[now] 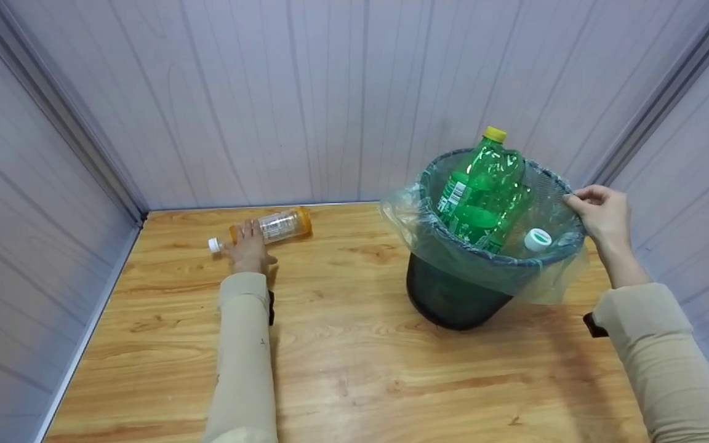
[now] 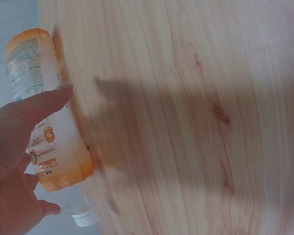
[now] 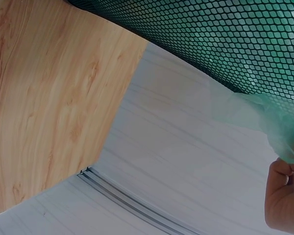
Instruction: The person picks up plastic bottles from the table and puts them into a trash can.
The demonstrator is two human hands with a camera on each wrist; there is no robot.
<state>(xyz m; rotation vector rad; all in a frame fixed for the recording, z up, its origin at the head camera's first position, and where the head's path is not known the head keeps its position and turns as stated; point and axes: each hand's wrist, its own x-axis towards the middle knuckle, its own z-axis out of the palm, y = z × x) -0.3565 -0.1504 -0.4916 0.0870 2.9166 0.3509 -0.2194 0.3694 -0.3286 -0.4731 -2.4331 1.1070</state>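
Note:
A clear plastic bottle with orange ends and a white cap (image 1: 280, 226) lies on its side at the far left of the table. My left hand (image 1: 248, 247) reaches over its neck end, fingers spread. In the left wrist view the thumb stretches straight along the bottle (image 2: 56, 142). At the right stands a dark mesh trash can (image 1: 453, 298) with a translucent plastic bag (image 1: 551, 283) folded over its rim. My right hand (image 1: 604, 216) pinches the bag at the right side of the rim. Green plastic bottles (image 1: 484, 200), one capped in yellow, poke out of the can.
Inside the can, a white bottle cap (image 1: 537, 239) shows near the right side. Pale panel walls (image 1: 330, 104) enclose the wooden table (image 1: 354, 369) at the back and both sides. The can leans slightly in the head view.

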